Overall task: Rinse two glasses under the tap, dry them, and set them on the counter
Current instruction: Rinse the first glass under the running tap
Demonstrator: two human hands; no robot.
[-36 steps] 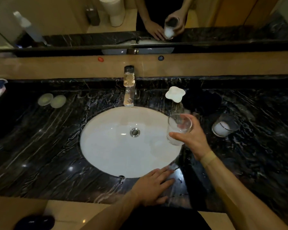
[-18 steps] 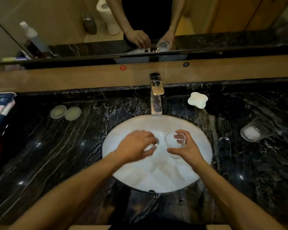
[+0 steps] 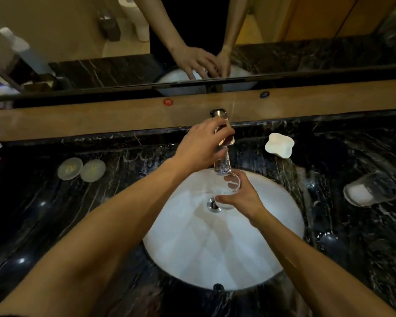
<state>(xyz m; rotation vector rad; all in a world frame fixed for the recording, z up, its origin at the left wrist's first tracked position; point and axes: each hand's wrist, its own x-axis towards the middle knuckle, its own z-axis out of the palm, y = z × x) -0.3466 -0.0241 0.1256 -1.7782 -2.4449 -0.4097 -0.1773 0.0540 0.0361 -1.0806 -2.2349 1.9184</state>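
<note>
Step in hand, as I judge it: getting water running to rinse the first glass. The left hand (image 3: 200, 145) is curling around the tap (image 3: 223, 154), fingers and thumb wrapped over the lever at its top. The right hand (image 3: 240, 197) is gripping a clear glass (image 3: 230, 189) from its side, fingers around the wall, holding it mouth up and somewhat tilted just below the tap's spout, over the sink (image 3: 192, 243) and above the drain (image 3: 213, 204). Cannot tell whether water is flowing yet; no clear stream is showing.

To do this well, I would say: be easing the lever open gently so the flow is not splashing out of the basin, be keeping the glass mouth centred under the spout and close to it, and be keeping the grip firm since wet glass is likely slippery. Tilting and turning the glass should be letting water reach the whole inside.

The second glass (image 3: 370, 191) is lying on its side on the dark marble surface (image 3: 55, 225), well to the right of the tap, with something white inside. A white soap dish (image 3: 279, 145) is sitting just right of the tap; two round coasters (image 3: 81, 169) are lying well to its left.
</note>
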